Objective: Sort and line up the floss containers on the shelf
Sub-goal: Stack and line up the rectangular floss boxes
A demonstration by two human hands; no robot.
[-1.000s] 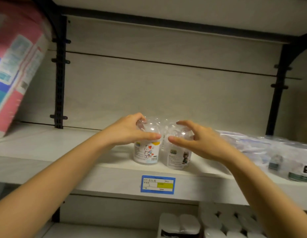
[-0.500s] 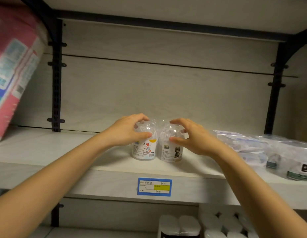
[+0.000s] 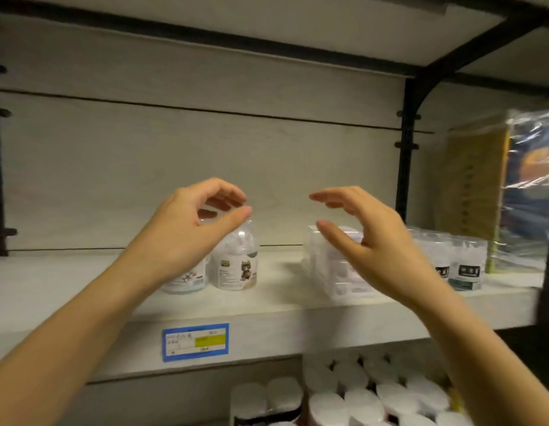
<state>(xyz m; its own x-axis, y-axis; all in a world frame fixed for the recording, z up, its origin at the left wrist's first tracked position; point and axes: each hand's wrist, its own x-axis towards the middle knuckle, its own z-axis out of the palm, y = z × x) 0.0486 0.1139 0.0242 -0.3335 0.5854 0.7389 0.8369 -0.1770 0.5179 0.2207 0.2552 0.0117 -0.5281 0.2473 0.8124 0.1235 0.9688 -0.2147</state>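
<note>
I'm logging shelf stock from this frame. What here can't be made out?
Head view only:
- Left floss container: mostly behind the left hand; label art unclear.
- Clear packs: partly behind the right hand, blurred; contents unclear.
- Price tag: print too small and blurred.
- Wrapped item, far right: cut off by the frame edge.

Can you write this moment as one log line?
left hand: open, holds nothing | right hand: open, in front of clear packs | floss containers: two, upright, side by side on shelf
</note>
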